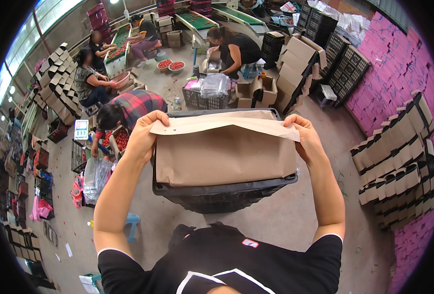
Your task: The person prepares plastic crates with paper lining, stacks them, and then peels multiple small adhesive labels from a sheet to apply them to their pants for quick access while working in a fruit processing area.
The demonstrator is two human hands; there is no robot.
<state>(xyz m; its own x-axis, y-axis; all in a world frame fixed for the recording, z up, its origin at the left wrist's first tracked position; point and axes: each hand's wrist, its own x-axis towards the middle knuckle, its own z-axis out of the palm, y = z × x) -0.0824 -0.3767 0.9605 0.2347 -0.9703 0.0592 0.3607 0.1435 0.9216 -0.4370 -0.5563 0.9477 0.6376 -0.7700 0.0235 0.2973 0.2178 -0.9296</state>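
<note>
I hold a brown paper sheet (224, 154) stretched wide in front of me, its top edge folded over toward me. My left hand (146, 134) grips its upper left corner and my right hand (303, 137) grips its upper right corner. The sheet hangs over a black plastic crate (222, 196) that stands on the concrete floor just ahead of me. The paper hides most of the inside of the crate.
Several people sit or crouch ahead sorting red fruit into boxes (119, 139) and bowls (170, 64). Stacks of folded cartons (398, 161) and pink boxes (398, 73) line the right. Black crates (339, 54) and more cartons (57, 83) stand around the floor.
</note>
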